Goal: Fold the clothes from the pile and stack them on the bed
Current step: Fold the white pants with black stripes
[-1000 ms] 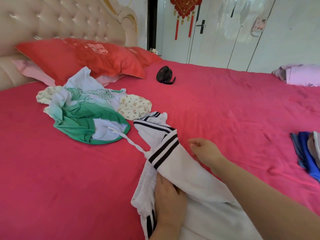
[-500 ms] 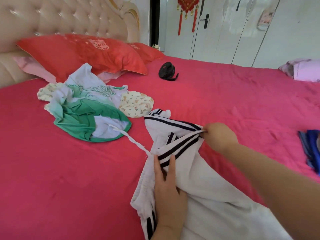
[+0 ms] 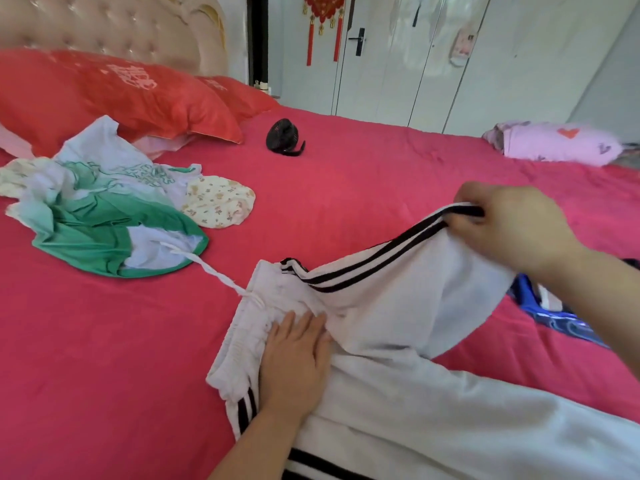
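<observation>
White trousers with black side stripes lie across the near part of the red bed. My left hand presses flat on their waistband, fingers straight. My right hand pinches the striped edge of one leg and holds it lifted off the bed to the right. A white drawstring trails left from the waistband to the pile. The pile of green-and-white and floral clothes sits at the left, below the pillows.
Red pillows lean on the tufted headboard at the back left. A small black fan lies mid-bed. A pink bundle is at the far right edge. Blue clothing lies under my right forearm. White wardrobe doors stand behind.
My right hand took hold of the striped leg edge and pulled it up and to the right, spreading the trousers. My left hand flattened on the waistband.
</observation>
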Demonstrator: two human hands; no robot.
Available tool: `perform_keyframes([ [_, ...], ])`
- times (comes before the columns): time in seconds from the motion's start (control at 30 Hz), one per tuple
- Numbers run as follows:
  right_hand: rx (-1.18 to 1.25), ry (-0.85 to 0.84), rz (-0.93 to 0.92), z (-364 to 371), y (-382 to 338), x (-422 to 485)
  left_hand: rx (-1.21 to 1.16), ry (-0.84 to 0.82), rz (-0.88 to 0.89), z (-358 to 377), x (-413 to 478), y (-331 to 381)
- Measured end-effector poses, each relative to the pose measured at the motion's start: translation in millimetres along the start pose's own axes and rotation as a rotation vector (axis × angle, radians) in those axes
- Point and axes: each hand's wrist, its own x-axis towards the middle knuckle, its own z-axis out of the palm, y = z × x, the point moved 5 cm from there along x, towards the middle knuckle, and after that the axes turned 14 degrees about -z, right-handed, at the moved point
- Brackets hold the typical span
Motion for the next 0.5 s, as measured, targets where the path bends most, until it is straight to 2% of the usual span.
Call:
perform_keyframes([
  [0.03,-0.123,-0.097,0.015,3.1,5.3,-3.3,0.030,0.010,0.000,0.8,0.8,-0.2],
  [0.1,-0.164,-0.372,0.049,27.0,13.5,-15.8,0.072,0.013,-0.010,0.5,1.3,1.2],
  [0.17,0.122,-0.582,0.169,55.5,23.0,-37.3,0.070,0.011,-0.019,0.8,1.9,2.6],
  [0.2,0.307,-0.582,0.267,63.2,29.9,-48.3,0.074,-0.002,-0.024,1.0,1.8,2.6],
  [0.23,0.432,-0.498,0.358,68.2,41.8,-59.3,0.075,-0.013,-0.026,1.4,1.3,1.9],
  [0.3,0.421,-0.381,0.481,74.6,75.0,-83.2,0.066,-0.028,-0.028,0.0,0.6,1.9],
  [0.37,0.425,-0.444,0.568,86.8,98.5,-113.5,0.057,-0.010,-0.011,-2.9,0.7,5.7],
  [0.43,0.573,-0.573,0.630,100.0,100.3,-143.0,0.026,0.054,0.073,-7.6,-0.1,20.6],
  [0.5,0.592,-0.626,0.586,108.9,95.6,-159.0,-0.026,0.108,0.210,-11.7,-4.3,52.3],
])
